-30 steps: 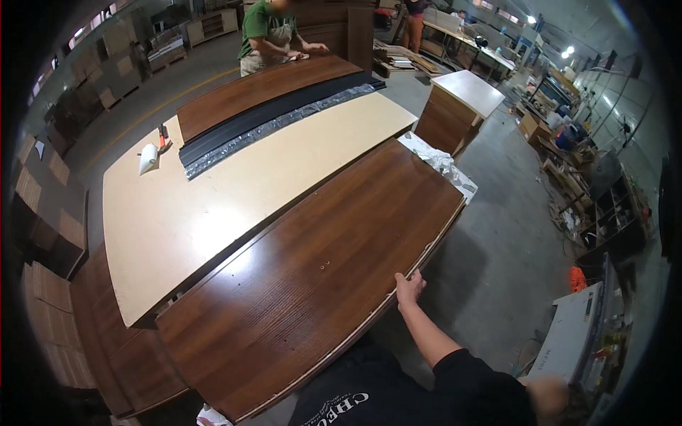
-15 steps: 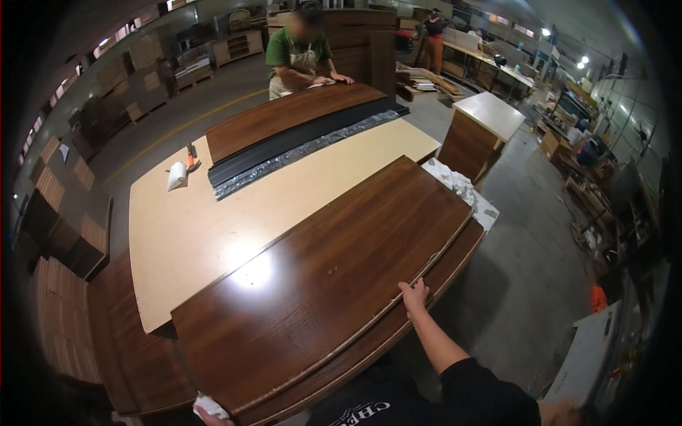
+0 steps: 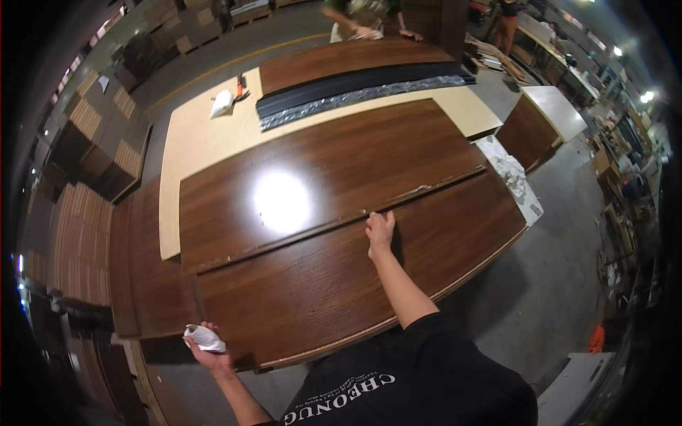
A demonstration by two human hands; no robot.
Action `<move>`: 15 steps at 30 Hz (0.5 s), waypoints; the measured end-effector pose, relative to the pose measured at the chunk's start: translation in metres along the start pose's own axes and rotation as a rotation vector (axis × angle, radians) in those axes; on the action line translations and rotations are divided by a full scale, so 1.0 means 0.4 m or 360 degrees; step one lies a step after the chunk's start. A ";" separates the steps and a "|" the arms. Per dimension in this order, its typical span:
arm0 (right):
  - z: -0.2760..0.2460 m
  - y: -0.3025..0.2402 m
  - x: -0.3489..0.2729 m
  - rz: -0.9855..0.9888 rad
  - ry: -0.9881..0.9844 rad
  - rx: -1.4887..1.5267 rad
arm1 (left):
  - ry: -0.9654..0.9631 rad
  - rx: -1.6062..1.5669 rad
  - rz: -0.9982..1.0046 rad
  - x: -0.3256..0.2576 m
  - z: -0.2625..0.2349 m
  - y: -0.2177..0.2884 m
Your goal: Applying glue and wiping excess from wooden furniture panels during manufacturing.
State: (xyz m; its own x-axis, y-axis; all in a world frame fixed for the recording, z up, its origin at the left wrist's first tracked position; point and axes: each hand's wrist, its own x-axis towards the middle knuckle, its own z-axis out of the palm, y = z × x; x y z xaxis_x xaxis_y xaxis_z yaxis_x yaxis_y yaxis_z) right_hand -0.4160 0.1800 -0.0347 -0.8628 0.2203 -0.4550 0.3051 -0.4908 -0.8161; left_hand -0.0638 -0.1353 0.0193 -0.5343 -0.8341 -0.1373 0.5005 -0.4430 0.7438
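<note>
A dark brown wood panel lies flat, overlapping a second brown panel beneath it. My right hand is at the near edge of the upper panel, its fingers curled against that edge. A crumpled white cloth is gripped in my left hand, beside the near left corner of the lower panel. A bright glare sits on the upper panel's surface.
Beyond lie a pale board, a hammer, a white roll and black strips. A co-worker leans over another brown panel. A white-topped cabinet stands right; stacked boards stand left.
The upper panel has slid away from me across the lower one, exposing much more of it. My right hand moved forward with it; my left hand with the cloth has come further into view.
</note>
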 end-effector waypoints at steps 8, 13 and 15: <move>-0.189 0.062 -0.163 -0.0805 -0.0467 -0.1073 | 0.0364 -0.0396 -0.0667 -0.311 -0.048 -0.144; -0.247 0.034 -0.264 -0.1535 -0.1194 -0.2188 | -0.0012 -0.0538 -0.1060 -0.339 0.013 -0.263; -0.279 0.009 -0.271 -0.1399 -0.1156 -0.2430 | -0.0128 -0.0565 -0.1062 -0.328 0.068 -0.297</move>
State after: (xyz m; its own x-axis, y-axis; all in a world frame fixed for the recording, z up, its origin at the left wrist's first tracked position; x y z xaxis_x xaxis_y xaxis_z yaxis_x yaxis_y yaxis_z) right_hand -0.2763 0.2485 -0.0280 -0.8046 -0.5871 0.0887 -0.5563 0.6930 -0.4585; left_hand -0.0717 0.0357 -0.0331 -0.8418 -0.3314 -0.4260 0.2353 -0.9357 0.2627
